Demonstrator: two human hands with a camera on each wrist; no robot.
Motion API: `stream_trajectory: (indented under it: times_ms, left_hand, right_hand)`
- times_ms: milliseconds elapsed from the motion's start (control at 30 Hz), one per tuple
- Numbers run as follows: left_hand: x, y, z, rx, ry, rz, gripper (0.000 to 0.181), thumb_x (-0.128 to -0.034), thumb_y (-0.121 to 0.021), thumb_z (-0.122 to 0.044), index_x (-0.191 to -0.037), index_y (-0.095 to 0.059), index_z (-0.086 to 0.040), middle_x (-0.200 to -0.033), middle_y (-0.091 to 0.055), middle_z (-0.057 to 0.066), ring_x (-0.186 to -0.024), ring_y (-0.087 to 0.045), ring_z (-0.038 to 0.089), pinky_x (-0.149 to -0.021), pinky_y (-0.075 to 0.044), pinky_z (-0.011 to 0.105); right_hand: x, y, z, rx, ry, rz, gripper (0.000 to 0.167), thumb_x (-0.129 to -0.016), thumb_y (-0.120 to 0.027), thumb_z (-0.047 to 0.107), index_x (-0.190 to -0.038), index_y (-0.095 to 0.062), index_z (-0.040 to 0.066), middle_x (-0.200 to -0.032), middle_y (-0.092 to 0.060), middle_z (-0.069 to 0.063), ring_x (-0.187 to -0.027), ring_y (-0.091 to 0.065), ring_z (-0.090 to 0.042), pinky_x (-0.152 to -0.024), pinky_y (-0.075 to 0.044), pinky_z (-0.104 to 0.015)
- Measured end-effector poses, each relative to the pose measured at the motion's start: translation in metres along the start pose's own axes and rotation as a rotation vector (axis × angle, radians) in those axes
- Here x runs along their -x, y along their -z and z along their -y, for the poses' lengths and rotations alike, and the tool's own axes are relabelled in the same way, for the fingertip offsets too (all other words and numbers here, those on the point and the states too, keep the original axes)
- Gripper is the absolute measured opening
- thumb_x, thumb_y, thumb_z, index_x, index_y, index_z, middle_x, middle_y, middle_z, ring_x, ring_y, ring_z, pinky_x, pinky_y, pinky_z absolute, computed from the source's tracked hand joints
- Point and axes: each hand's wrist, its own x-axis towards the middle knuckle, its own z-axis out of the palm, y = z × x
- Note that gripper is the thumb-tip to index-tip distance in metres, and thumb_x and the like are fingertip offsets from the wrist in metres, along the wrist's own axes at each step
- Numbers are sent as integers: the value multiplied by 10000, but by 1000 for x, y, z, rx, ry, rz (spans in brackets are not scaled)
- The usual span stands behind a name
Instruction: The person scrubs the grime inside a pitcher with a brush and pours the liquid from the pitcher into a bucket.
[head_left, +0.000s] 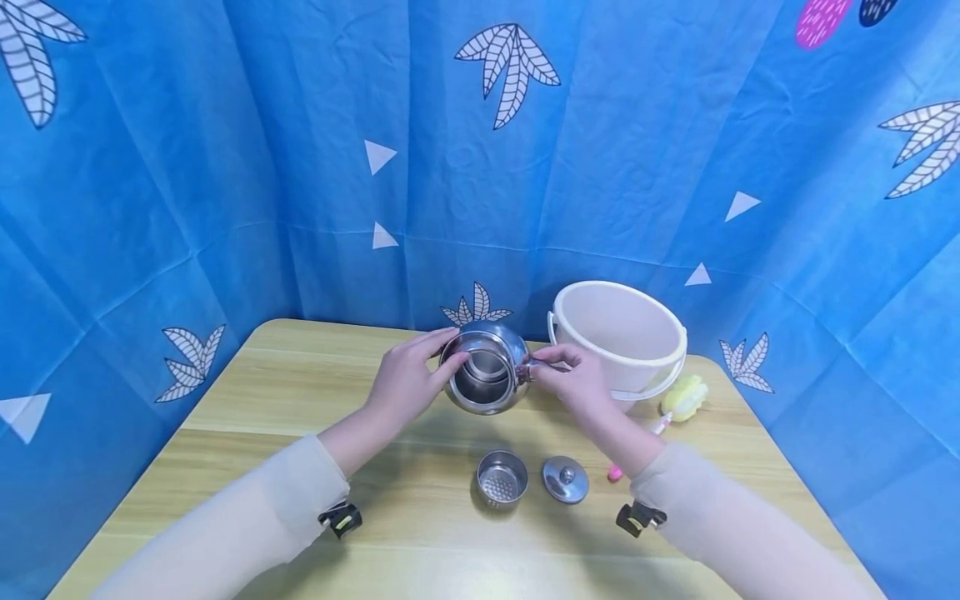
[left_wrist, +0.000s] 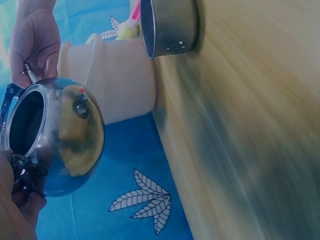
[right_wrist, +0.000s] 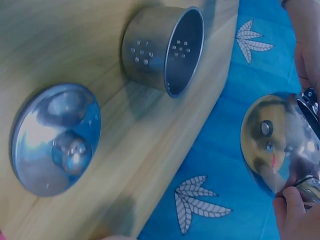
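Note:
A shiny stainless-steel teapot (head_left: 483,387) is held above the table, its lidless mouth tipped toward me. My left hand (head_left: 408,375) grips its left side, by the handle's bracket, with the thumb over the rim. On the other side my right hand (head_left: 573,379) pinches what looks like the spout. In the left wrist view the teapot (left_wrist: 75,135) shows its rounded body and dark mouth. Below it on the table stands a perforated metal strainer (head_left: 501,479), open side up. The round lid (head_left: 566,480) with its knob lies just right of the strainer.
A white bucket (head_left: 645,375) with a handle stands at the back right, behind my right hand. Beside it lies a brush (head_left: 684,398) with a yellow head and a pink-tipped handle, partly hidden by my right forearm. A blue patterned curtain (head_left: 480,167) surrounds the wooden table (head_left: 420,533).

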Motion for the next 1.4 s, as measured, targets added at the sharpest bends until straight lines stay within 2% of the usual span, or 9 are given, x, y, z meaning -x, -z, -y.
stream_trajectory:
  times_ms: [200, 333, 567, 700, 1067, 1400]
  left_hand:
    - [8, 5, 8, -11, 7, 1, 435, -939, -708, -364, -1262, -696, -74, -1262, -687, 90, -1154, -660, 275, -982, -524, 443]
    - [13, 9, 12, -17, 48, 28, 436, -946, -696, -377, -1279, -689, -95, -1265, -685, 83, -1152, -661, 269, -984, -522, 443]
    - [22, 16, 16, -45, 109, 48, 442, -928, -720, -372, -1280, -689, -106, -1272, -679, 103, -1190, -636, 306, -1004, -502, 485]
    - [27, 20, 20, -43, 133, 57, 440, -928, -716, -386, -1274, -694, -114, -1277, -677, 97, -1194, -634, 302, -1009, -499, 483]
    - [36, 29, 28, -25, 204, 113, 435, -932, -711, -389, -1253, -704, -95, -1235, -699, 100, -1107, -677, 302, -958, -530, 484]
    - [39, 40, 39, -67, 241, 156, 435, -944, -693, -398, -1239, -709, -79, -1197, -713, 116, -1083, -682, 325, -941, -533, 502]
  right_hand:
    - [-1, -12, -7, -52, -25, 21, 228, -782, -696, -64, -1009, -680, -83, -974, -666, -89, -844, -645, -141, -756, -573, -246]
    - [-1, -19, -12, -62, -56, 38, 208, -783, -690, -46, -992, -687, -53, -986, -663, -86, -806, -642, -130, -724, -558, -246]
    - [2, -32, -15, -138, -105, 72, 227, -793, -667, -51, -1019, -664, -68, -990, -677, -104, -849, -677, -164, -842, -580, -333]
    - [1, -39, -16, -159, -129, 79, 235, -789, -660, -63, -1024, -660, -75, -1001, -657, -118, -837, -689, -175, -862, -584, -355]
    - [-2, -57, -28, -221, -224, 116, 232, -814, -649, -77, -1046, -649, -86, -992, -678, -136, -816, -707, -170, -850, -589, -340]
    - [-6, -75, -33, -269, -276, 154, 220, -831, -668, -71, -1051, -653, -80, -968, -698, -117, -800, -703, -163, -832, -596, -347]
